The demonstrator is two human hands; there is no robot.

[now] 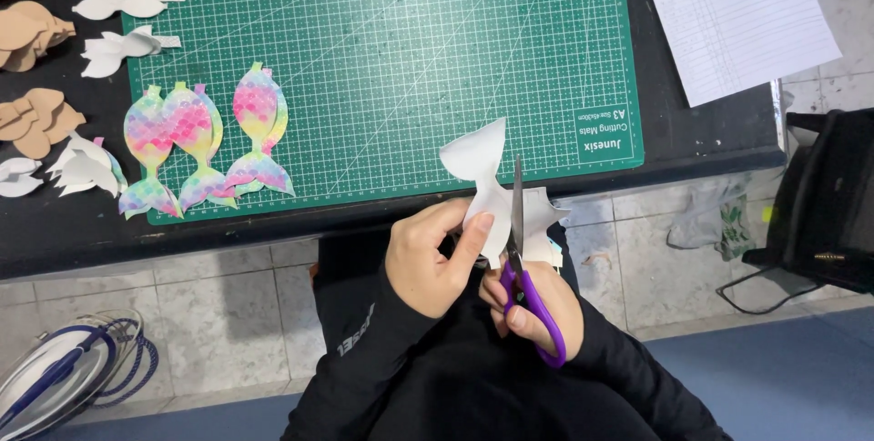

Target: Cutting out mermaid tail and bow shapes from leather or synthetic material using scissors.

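- A black table (692, 145) stands over a pale tiled floor, and a green cutting mat (401, 50) lies on it.
- At the mat's left edge sit three finished mermaid tails (196, 145) in rainbow scale print; plain white cut-outs (118, 50) and tan cut-outs (32, 118) lie on the bare table beyond them.
- A lined sheet of paper (737, 13) hangs over the table's far right corner; a black bag (828, 195) rests on the floor to the right.
- The left hand (428, 263) is closed on a white tail-shaped piece (482, 177), pinching its lower part between thumb and fingers, just in front of the table edge above the person's lap.
- The right hand (537, 304) is closed through the loops of purple-handled scissors (523, 259), the blades pointing up and lying along the right side of the white piece.
- The step in hand looks like trimming the outline of the tail, with a loose offcut hanging beside the blades.
- The next move likely calls for turning the piece with the left hand so the blades follow the curve, keeping the fingertips clear of the edge.
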